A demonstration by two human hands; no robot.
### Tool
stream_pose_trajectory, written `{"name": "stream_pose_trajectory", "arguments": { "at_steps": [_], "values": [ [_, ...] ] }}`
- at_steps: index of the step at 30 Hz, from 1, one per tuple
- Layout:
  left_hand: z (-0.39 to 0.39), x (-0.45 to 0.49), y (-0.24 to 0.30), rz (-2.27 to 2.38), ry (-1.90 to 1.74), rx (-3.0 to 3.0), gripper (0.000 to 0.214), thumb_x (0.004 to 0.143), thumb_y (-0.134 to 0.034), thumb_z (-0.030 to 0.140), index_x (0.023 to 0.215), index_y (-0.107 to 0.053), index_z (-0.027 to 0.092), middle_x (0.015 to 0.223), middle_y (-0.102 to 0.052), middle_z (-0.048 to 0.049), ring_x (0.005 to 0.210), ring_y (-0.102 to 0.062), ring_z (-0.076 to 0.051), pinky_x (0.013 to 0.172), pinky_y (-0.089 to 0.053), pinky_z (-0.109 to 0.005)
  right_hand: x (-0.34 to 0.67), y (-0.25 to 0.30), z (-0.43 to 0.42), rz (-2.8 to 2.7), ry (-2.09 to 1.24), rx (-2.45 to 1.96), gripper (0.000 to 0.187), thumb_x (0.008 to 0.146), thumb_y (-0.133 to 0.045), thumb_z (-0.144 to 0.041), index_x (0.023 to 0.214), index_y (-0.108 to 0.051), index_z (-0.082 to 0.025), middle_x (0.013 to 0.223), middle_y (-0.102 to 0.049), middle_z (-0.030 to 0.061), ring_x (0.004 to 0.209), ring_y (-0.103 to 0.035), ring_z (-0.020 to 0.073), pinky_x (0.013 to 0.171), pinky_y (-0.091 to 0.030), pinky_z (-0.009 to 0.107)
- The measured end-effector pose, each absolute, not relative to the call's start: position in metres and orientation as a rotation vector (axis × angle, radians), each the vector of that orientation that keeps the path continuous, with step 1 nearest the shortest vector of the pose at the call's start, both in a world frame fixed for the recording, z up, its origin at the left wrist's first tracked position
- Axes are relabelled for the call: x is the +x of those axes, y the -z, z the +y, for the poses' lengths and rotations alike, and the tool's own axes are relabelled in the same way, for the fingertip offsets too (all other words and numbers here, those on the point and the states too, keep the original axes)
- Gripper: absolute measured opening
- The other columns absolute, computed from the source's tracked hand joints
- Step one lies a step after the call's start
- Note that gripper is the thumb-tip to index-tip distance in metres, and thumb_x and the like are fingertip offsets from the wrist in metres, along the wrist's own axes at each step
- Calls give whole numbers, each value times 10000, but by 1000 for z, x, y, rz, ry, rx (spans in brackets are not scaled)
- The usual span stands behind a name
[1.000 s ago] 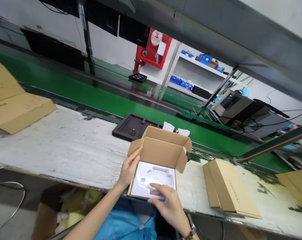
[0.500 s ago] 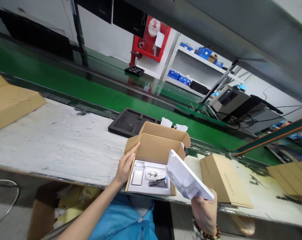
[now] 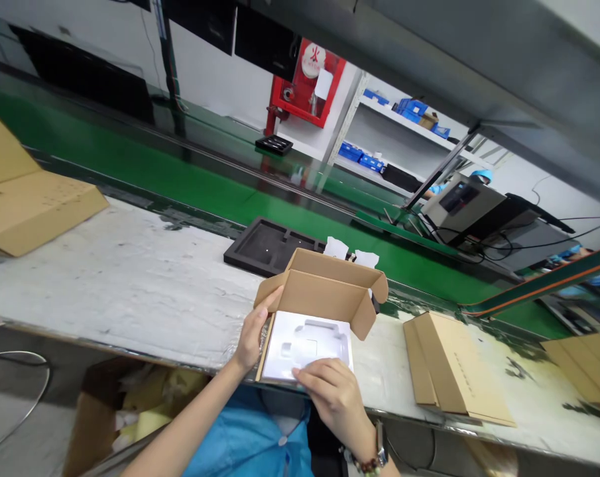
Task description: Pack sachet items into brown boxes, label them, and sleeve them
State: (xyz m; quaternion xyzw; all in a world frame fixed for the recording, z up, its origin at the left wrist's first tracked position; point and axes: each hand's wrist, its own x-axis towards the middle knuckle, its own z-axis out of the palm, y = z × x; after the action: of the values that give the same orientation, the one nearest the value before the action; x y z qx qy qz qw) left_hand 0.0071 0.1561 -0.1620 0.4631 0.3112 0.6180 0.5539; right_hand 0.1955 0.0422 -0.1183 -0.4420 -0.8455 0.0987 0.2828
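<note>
In front of me an open cardboard box [image 3: 324, 295] stands at the table's near edge, its lid raised. A white plastic tray insert [image 3: 283, 331] with moulded hollows lies inside it, covering what is beneath. My left hand [image 3: 252, 334] is closed on the box's left side, with fingertips along the side flap. Over the near edge of the insert, my right hand [image 3: 332, 391] has its thumb and bent fingers on the white plastic; the fingers hide part of that edge.
A black foam tray [image 3: 260, 245] lies behind the box, with white wrapped pieces [image 3: 336, 248] beside it. Cardboard boxes stand at right [image 3: 456, 368] and left [image 3: 41, 205]. A green conveyor belt [image 3: 220, 202] runs behind the table. Below is a carton [image 3: 88, 411] holding scraps.
My right hand has brought the white tray insert from the right down into the box. It now covers the white charger, cable and black piece seen there before. My left hand stays on the box.
</note>
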Motion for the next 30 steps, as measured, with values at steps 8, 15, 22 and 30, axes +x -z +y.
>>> {"name": "stream_pose_trajectory", "arguments": {
  "at_steps": [8, 15, 22, 30],
  "values": [
    [156, 5, 164, 801, -1474, 1166, 579, 991, -438, 514, 1442, -540, 166, 1481, -549, -89, 1421, -449, -293, 1213, -323, -434, 194, 123, 38, -2374, -318, -1408, 423, 1007, -563, -400, 1402, -539, -252, 931, -686, 65, 848, -618, 251, 744, -486, 381],
    [157, 1, 162, 838, -1463, 1296, 499, 1023, -429, 437, 1460, -522, 215, 1525, -505, -38, 1438, -424, -255, 1206, -321, -363, 190, 114, 45, -2206, -255, -1450, 524, 992, -564, -383, 1490, -425, -295, 1311, -587, 109, 1190, -558, 288, 981, -482, 453],
    [159, 3, 164, 843, -1454, 1302, 484, 1020, -451, 417, 1469, -508, 247, 1543, -483, -24, 1453, -403, -252, 1223, -313, -380, 182, 100, 65, -2436, -145, -1582, 705, 996, -536, -406, 1602, -196, -288, 1675, -174, 57, 1517, -209, 343, 1192, -295, 578],
    [141, -28, 185, 1066, -1621, 1752, 307, 912, -607, 328, 1191, -725, 375, 1366, -614, 9, 1341, -510, -310, 1162, -424, -457, 278, 82, 83, -1339, 521, -1526, 322, 981, -475, -270, 1269, -593, -187, 1205, -653, 154, 1212, -541, 310, 1073, -380, 509]
  ]
}}
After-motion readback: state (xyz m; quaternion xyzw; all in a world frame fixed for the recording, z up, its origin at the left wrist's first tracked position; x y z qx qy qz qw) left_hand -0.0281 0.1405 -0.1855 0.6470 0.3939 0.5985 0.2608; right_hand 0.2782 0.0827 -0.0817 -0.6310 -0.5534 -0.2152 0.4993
